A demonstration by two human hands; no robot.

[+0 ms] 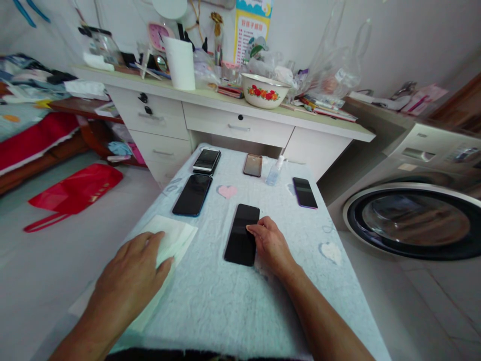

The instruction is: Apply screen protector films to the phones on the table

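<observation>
- A small table (210, 306), draped in pale blue textured cloth with heart shapes on it, stretches away from the person; several phones lie on it, well spread.
- At the middle of the table, nearest the person, lies a black rectangular smartphone (240, 238), dark glossy screen up, long side pointing away.
- The right hand (271, 245) is at this phone's right edge, thumb and forefinger drawn together with the tips over the screen; whether they pinch anything thin cannot be told.
- The left hand (126, 273) lies palm down, loosely spread, thumb apart from the fingers, on a white sheet of soft paper (178, 235) at the table's left side.
- Just beyond the paper lies a black phone with a blue edge (193, 195); behind it is a small stack of dark phones (206, 160).
- Near the far end, a brownish flat rectangle, a phone or case (253, 165), lies left of an upright clear spray bottle with a white top (274, 173).
- Toward the right edge lies a dark phone with a purple rim (305, 193).
- Behind stands a white drawer cabinet (158, 135), carrying a white bowl with red and orange flowers (265, 92) and a white paper roll (180, 65).
- To the right stands a silvery front-loading washing machine (404, 143); on the floor at left lies a red bag (80, 190).
</observation>
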